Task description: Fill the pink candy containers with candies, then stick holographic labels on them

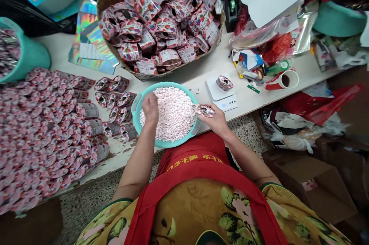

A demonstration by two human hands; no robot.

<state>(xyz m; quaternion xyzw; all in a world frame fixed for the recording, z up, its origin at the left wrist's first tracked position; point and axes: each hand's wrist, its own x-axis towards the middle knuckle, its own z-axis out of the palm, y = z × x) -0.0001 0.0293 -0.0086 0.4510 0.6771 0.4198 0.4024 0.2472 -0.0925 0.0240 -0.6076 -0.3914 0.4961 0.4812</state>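
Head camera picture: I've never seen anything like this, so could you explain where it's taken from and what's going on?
There is no machine here, just a person's two bare hands. The camera sits on the person's head, looking forward and down, so the red apron shows below. The right hand holds a printed packet. The left hand is curled over a turquoise basin of pale pink pieces; whether it holds anything is hard to tell. On the table are a small scale bearing another packet, a cardboard box piled with packets, and many more standing at left.
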